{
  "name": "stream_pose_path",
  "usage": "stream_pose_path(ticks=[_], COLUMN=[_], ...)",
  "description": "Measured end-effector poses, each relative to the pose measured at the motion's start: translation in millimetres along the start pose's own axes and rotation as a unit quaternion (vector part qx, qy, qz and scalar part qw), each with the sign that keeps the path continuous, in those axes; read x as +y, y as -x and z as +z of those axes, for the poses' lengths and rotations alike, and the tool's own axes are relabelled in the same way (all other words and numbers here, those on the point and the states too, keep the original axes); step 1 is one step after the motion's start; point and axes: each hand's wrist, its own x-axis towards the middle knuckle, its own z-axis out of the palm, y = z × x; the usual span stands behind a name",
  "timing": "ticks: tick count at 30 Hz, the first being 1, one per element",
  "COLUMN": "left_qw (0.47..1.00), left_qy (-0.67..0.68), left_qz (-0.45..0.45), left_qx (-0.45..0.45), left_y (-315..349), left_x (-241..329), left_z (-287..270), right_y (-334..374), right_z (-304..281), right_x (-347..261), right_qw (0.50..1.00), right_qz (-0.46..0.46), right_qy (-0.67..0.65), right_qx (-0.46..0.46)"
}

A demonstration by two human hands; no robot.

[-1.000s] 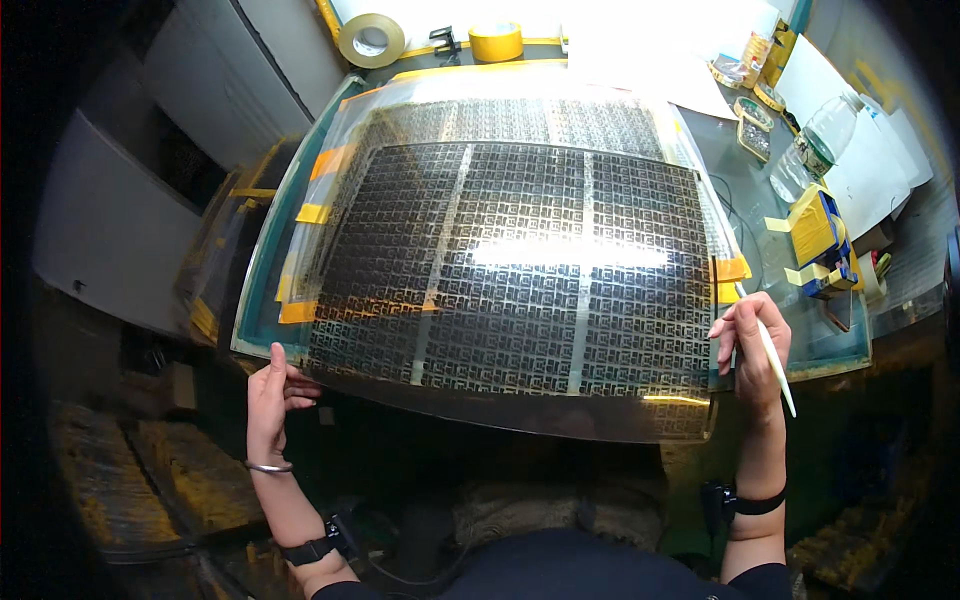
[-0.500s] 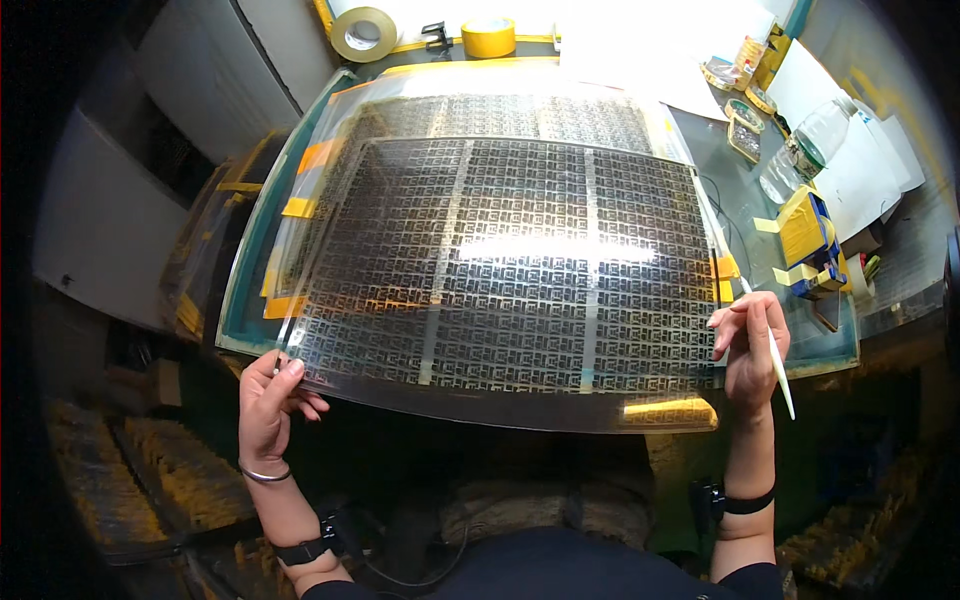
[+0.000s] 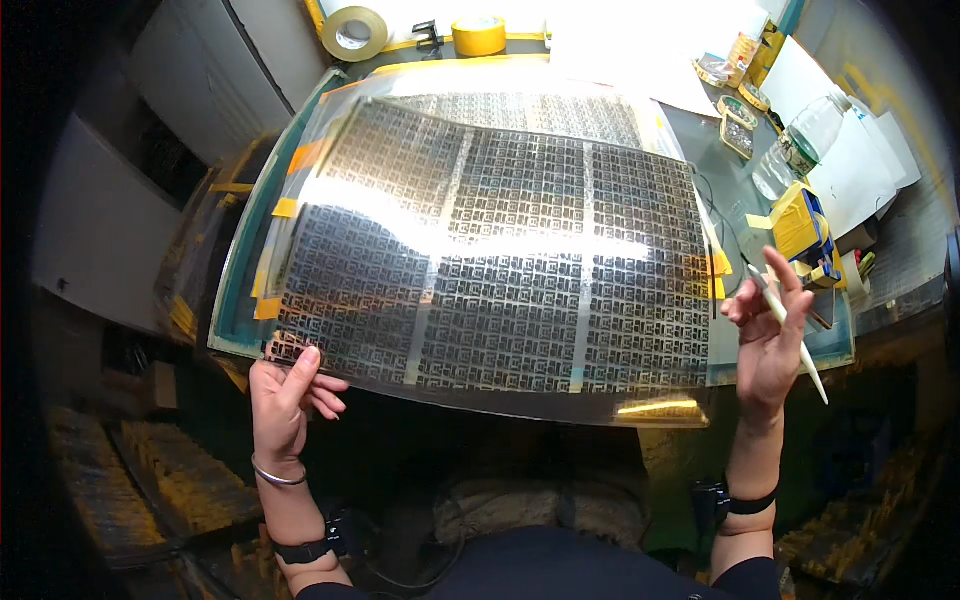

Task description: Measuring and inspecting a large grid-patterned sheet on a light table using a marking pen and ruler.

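Note:
A large clear film sheet [image 3: 510, 250] with a dark repeating pattern in three columns spans the middle, its surface glaring. My left hand [image 3: 288, 395] grips its near left corner, thumb on top and fingers beneath. The sheet bows upward on its left side. Beside the near right corner, apart from the sheet, is my right hand [image 3: 768, 345], its index finger raised. A slim white pen-shaped tool [image 3: 812, 370] with a dark upper tip is held in it, slanting across the fingers. A second patterned sheet [image 3: 520, 108] lies underneath, mostly covered.
Yellow tape tabs [image 3: 268, 308] line the left edge of the green-rimmed work surface [image 3: 225, 290]. Tape rolls [image 3: 480, 36] stand at the back. On the right are a clear bottle [image 3: 805, 145], a blue tape dispenser [image 3: 815, 225] and a small tray [image 3: 737, 138].
My right hand has let go of the sheet's right edge and moved right, its fingers spreading around the tool. The sheet's left side now bows up, and my left thumb lies further over its corner.

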Motion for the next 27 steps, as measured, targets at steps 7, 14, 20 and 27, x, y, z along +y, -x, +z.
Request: stream_pose_path(ticks=[7,14,20,27], left_qw=[1.0,0.996,0.994,0.987], left_qy=[0.011,-0.052,0.014,-0.117], left_qz=[0.021,0.064,0.082,0.105], left_qx=[-0.001,-0.018,0.072,-0.033], left_y=[1.7,1.5,-43.7,-70.7], left_x=[-4.2,3.5,17.8,6.4], left_z=[41.7,38.3,32.9,24.5], right_y=[24.4,14.1,14.6,12.4], right_z=[53.7,56.4,55.8,57.7], right_x=[-12.4,16.1,20.6,13.9], right_qw=[0.924,0.93,0.926,0.914], right_qz=[0.211,0.138,0.092,0.075], right_qy=[0.045,0.177,0.186,0.223], right_qx=[-0.316,-0.291,-0.315,-0.332])
